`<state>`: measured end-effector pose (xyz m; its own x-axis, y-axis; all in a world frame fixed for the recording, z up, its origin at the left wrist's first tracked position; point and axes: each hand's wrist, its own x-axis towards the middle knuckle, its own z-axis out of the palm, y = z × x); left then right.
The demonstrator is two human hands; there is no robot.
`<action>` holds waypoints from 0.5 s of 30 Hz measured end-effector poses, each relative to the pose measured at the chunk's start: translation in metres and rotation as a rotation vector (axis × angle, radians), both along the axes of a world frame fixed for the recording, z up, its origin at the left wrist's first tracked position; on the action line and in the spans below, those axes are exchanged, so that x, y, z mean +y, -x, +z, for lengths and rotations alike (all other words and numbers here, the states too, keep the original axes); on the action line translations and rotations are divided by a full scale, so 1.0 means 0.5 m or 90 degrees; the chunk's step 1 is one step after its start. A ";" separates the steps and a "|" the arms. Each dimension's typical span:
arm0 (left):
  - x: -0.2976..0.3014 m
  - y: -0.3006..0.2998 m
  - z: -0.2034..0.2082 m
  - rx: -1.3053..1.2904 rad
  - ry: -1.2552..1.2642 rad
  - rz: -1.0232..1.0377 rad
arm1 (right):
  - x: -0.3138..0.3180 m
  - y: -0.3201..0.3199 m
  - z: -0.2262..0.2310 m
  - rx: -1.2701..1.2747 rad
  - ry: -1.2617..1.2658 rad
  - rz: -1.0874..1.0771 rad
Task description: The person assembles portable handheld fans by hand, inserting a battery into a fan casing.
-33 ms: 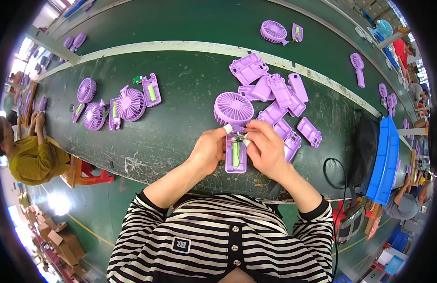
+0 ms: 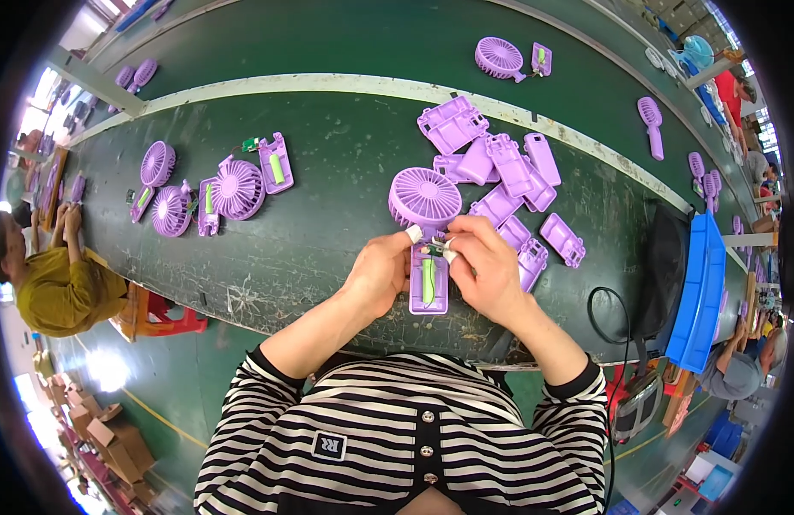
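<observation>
A purple handheld fan (image 2: 424, 197) lies in front of me with its round grille pointing away. Its opened handle shell (image 2: 428, 305) holds a green battery cell (image 2: 428, 280) with a thin dark wire alongside. My left hand (image 2: 381, 273) grips the fan at its neck from the left, a white cover on one fingertip. At the top of the handle, my right hand (image 2: 485, 268) pinches by a small green circuit board (image 2: 433, 250), also with a white fingertip cover. My fingers partly hide the board and the neck.
Loose purple shells (image 2: 509, 165) are piled beyond my right hand. More fans with exposed batteries (image 2: 238, 190) lie to the left. A blue tray (image 2: 697, 292), a black bag (image 2: 663, 275) and a cable (image 2: 609, 290) are at right. A co-worker (image 2: 66, 275) sits at left.
The circuit board and my right fingertips have shifted very slightly. The fan and shell on the far green surface sit a touch farther right. My left hand has not visibly moved.
</observation>
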<state>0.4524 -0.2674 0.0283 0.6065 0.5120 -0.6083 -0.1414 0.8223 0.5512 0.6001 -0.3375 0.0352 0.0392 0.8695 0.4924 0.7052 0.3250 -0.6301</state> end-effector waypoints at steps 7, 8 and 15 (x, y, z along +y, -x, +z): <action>0.009 0.006 0.003 -0.003 0.022 -0.002 | 0.018 -0.014 0.020 -0.011 0.094 0.069; 0.010 0.007 0.002 -0.006 0.020 -0.006 | 0.021 -0.015 0.018 0.008 0.095 0.074; 0.017 0.018 0.000 -0.015 0.022 -0.044 | 0.026 -0.010 0.018 0.009 0.109 0.080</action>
<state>0.4433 -0.2590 0.0284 0.6545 0.4468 -0.6100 -0.0962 0.8494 0.5189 0.6052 -0.3246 0.0444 -0.0697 0.9390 0.3369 0.6570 0.2973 -0.6928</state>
